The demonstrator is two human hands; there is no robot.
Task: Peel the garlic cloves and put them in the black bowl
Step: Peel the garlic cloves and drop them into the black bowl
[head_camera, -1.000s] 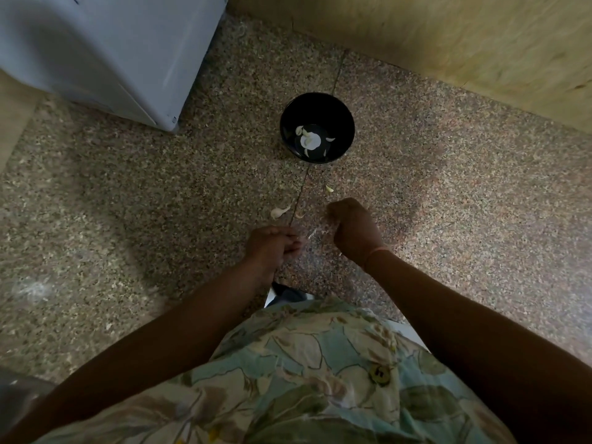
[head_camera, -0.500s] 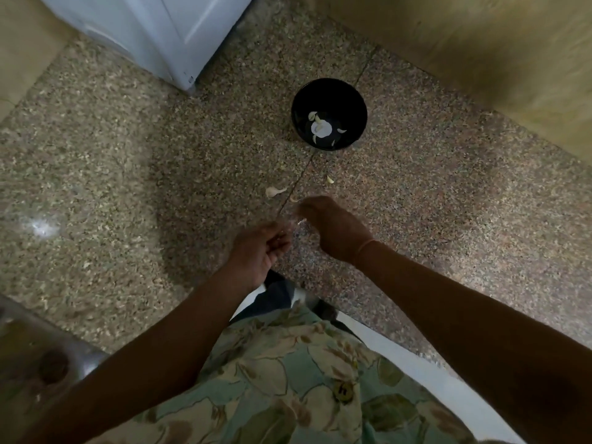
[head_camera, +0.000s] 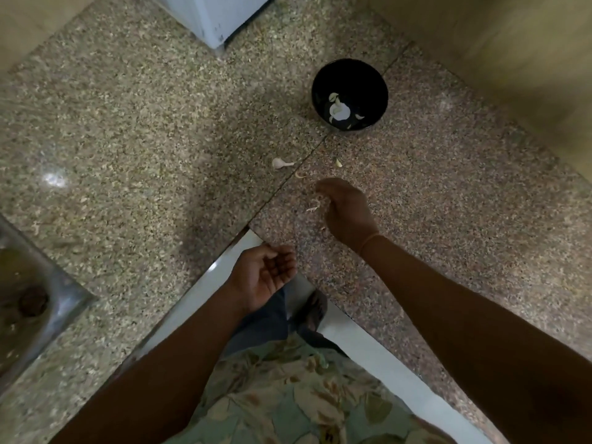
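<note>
The black bowl (head_camera: 378, 88) stands on the speckled granite counter and has a few peeled garlic cloves (head_camera: 339, 111) in its bottom. An unpeeled garlic clove (head_camera: 280, 163) lies on the counter, left of and nearer to me than the bowl. My right hand (head_camera: 347, 211) hovers over the counter below the bowl. Its fingers curl down on a garlic piece, and only a pale wisp of skin (head_camera: 314, 207) shows beneath them. My left hand (head_camera: 266, 274) is nearer my body at the counter's edge, palm up, fingers loosely curled, holding nothing.
Small scraps of garlic skin (head_camera: 338, 162) lie between the bowl and my right hand. A steel sink (head_camera: 32, 299) is at the lower left and a white appliance (head_camera: 214, 24) at the top. A tan wall (head_camera: 512, 59) borders the right. The counter's white edge (head_camera: 221, 267) runs by my left hand.
My hands, close together a second ago, have parted. The left hand drew back toward my body and turned palm up. The right hand stayed over the counter. The camera view shifted.
</note>
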